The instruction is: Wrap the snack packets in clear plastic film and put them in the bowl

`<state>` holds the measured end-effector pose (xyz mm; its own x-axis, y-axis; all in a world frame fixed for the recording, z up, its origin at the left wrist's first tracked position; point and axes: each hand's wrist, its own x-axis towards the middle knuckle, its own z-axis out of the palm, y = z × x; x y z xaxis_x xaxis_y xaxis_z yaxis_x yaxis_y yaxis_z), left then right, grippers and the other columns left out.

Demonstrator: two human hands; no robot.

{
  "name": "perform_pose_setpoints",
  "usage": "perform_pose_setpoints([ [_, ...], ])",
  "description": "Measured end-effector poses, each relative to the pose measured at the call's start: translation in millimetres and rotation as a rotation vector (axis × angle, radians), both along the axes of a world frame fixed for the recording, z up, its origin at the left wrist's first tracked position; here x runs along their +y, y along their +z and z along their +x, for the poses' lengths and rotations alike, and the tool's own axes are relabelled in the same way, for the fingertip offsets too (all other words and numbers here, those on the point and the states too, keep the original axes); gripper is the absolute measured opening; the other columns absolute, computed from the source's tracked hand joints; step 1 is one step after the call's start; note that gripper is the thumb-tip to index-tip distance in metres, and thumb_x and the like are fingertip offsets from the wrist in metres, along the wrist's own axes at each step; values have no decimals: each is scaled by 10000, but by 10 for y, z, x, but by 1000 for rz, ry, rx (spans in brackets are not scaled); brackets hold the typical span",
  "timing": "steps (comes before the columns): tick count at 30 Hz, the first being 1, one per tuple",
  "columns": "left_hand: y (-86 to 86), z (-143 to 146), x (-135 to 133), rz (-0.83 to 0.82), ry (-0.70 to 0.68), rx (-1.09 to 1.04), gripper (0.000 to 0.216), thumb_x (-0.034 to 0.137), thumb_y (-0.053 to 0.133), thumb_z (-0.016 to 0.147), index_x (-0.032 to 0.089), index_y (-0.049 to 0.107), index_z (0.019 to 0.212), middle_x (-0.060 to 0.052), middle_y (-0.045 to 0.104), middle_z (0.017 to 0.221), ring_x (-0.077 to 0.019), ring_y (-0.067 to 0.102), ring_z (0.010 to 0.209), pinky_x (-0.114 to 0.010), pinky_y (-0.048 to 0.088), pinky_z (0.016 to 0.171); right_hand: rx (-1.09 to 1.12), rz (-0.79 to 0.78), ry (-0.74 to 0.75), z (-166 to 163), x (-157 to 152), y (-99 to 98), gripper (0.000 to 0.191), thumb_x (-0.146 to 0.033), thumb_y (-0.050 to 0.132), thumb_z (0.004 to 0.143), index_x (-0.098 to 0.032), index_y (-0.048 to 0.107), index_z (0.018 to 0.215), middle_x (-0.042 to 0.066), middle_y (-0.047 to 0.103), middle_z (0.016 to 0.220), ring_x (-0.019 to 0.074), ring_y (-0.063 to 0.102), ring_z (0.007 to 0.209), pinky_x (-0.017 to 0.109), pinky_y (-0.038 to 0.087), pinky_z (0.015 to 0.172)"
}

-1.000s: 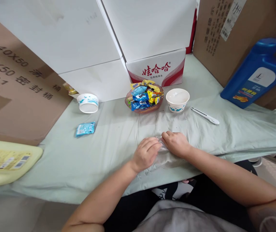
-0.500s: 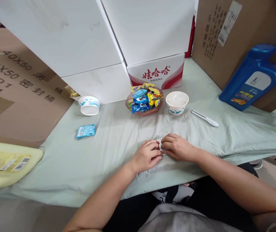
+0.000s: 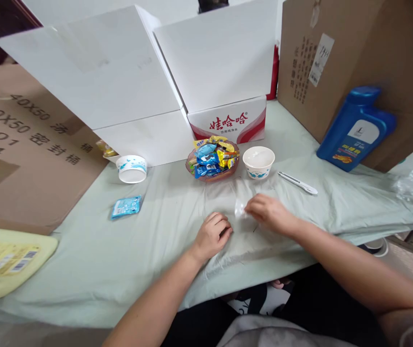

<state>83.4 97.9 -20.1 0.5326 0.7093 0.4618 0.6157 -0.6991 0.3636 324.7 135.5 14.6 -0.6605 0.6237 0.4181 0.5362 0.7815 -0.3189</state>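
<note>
The head camera, the only view, looks down on a table draped in a pale green cloth (image 3: pixel 119 260). The right hand (image 3: pixel 269 214) is closed in a fingertip pinch on a small crumpled clear wrapper (image 3: pixel 240 208). The wrapper is raised just off the cloth at the middle of the table, in front of the person. So light and flimsy a scrap probably needs no more than a pinch at its edge. The left hand (image 3: pixel 213 236) rests on the cloth just beside it, apart from the wrapper. Its fingers are curled into a loose fist with nothing showing in it (what they might cover cannot be told). It seems to be parked there rather than gripping. Beyond the hands, within easy reach, stands a candy dish (image 3: pixel 212 159) heaped with blue and yellow sweets. A white paper bowl (image 3: pixel 259 162), upright and apparently empty, stands just to its right. A utility knife (image 3: pixel 298 183) lies flat further right, well apart from both hands. To the left a blue packet (image 3: pixel 126 207) lies alone on the cloth, and behind it a second paper bowl (image 3: pixel 131 168) sits upside down against the white boxes (image 3: pixel 101 82). A red-and-white carton (image 3: pixel 228 124) backs the dish. The bulky things are pushed to the edges, likely to leave room in the middle: a blue bottle (image 3: pixel 354 130) leans on a brown cardboard box (image 3: pixel 354 58) at right, and a yellow jug (image 3: pixel 7 260) lies on its side at far left.
</note>
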Motion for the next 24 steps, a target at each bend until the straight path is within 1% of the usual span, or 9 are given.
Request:
perform_pose_setpoints([
  [4, -10, -1, 11, -6, 13, 22, 104, 182, 539, 874, 192, 624, 815, -56, 615, 840, -206, 574, 861, -372, 506, 778, 69, 137, -402, 228, 597, 569, 319, -288, 378, 988, -189, 678, 1030, 130, 649, 1084, 264, 554, 1041, 400, 419, 919],
  [7, -11, 6, 13, -15, 21, 31, 97, 177, 538, 866, 195, 616, 812, -53, 607, 833, -206, 562, 849, -373, 499, 778, -126, 107, -594, 237, 1080, 847, 339, -239, 384, 971, -122, 635, 1167, 170, 613, 1180, 296, 517, 1141, 403, 401, 938],
  [9, -11, 8, 14, -16, 18, 45, 99, 184, 535, 873, 197, 608, 807, -52, 602, 823, -206, 555, 839, -366, 496, 770, -416, -98, -599, 160, 1309, 869, 354, -230, 364, 990, -104, 627, 1191, 166, 607, 1204, 286, 535, 1148, 372, 409, 930],
  [11, -13, 8, 15, -14, 17, 53, 102, 194, 531, 879, 196, 599, 803, -52, 598, 815, -206, 548, 828, -360, 494, 759, -592, -256, -555, 56, 1451, 799, 325, -245, 388, 1005, -114, 654, 1137, 124, 628, 1160, 240, 584, 1092, 339, 432, 914],
  [14, -14, 8, 13, -16, 24, 42, 91, 188, 527, 873, 191, 593, 809, -58, 594, 820, -205, 543, 827, -354, 491, 748, -689, -341, -530, -77, 1559, 668, 282, -330, 531, 971, -158, 611, 1180, 86, 610, 1195, 205, 613, 1036, 385, 508, 890],
  [16, -10, 10, 9, -23, 26, 27, 83, 173, 528, 865, 187, 591, 814, -61, 593, 831, -205, 543, 837, -353, 489, 755, -723, -357, -539, -124, 1593, 630, 354, -370, 595, 934, -178, 568, 1230, 87, 590, 1236, 210, 612, 1030, 435, 540, 867],
  [19, -4, 14, 6, -25, 27, 17, 82, 159, 527, 861, 184, 585, 810, -61, 591, 834, -204, 537, 843, -350, 484, 762, -708, -322, -550, -122, 1595, 670, 277, -320, 593, 927, -154, 643, 1143, 120, 629, 1172, 247, 615, 1036, 410, 512, 875],
  [22, -5, 19, 9, -16, 27, 40, 86, 160, 528, 863, 187, 579, 799, -52, 581, 814, -200, 529, 821, -345, 481, 754, -622, -210, -546, -61, 1508, 788, 265, -260, 544, 923, -138, 696, 1101, 173, 642, 1161, 321, 577, 1100, 413, 456, 891],
  [24, -9, 22, 14, -8, 29, 61, 89, 170, 529, 868, 186, 577, 795, -46, 575, 798, -199, 524, 804, -346, 479, 750, -557, -128, -539, -19, 1375, 863, 315, -252, 475, 943, -143, 679, 1156, 172, 625, 1210, 328, 537, 1150, 414, 422, 914],
])
